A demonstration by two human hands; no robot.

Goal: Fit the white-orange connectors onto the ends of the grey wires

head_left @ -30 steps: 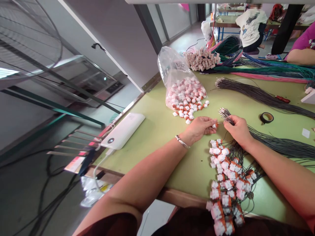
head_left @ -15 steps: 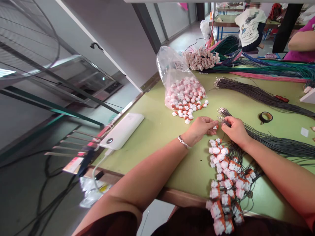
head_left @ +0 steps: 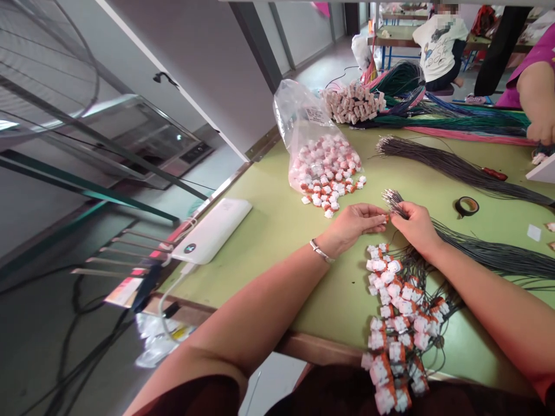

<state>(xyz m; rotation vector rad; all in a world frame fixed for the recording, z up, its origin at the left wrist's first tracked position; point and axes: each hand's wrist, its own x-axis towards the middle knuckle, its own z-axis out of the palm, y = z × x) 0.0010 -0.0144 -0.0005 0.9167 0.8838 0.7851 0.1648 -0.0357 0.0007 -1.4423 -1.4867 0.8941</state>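
While a heap of finished connectors (head_left: 396,315) on dark leads lies nearest, spilling over the table's near edge, the 2 hands meet just beyond it above the green table (head_left: 277,231). The left hand (head_left: 353,222), a bracelet (head_left: 321,252) on its wrist, has thumb and fingers pinched shut on a small white-and-orange connector (head_left: 384,218). The right hand (head_left: 414,224) is curled closed round a bundle of dark wires (head_left: 485,254), whose bare ends (head_left: 392,199) fan out just past the knuckles; its fingertips touch the connector, though which single wire they grip cannot be told. Left of the hands a white power bank (head_left: 213,231) rests near the table's edge. Farther on, a clear plastic bag (head_left: 314,144) lies on its side with loose connectors (head_left: 329,199) spilled from its mouth toward the hands. To the right sit a roll of black tape (head_left: 467,205) and a second wire bundle (head_left: 455,167). Farthest away, green and pink cables (head_left: 455,118) and pale stacked parts (head_left: 353,104) lie, with another person's arm (head_left: 535,101) at the right edge.
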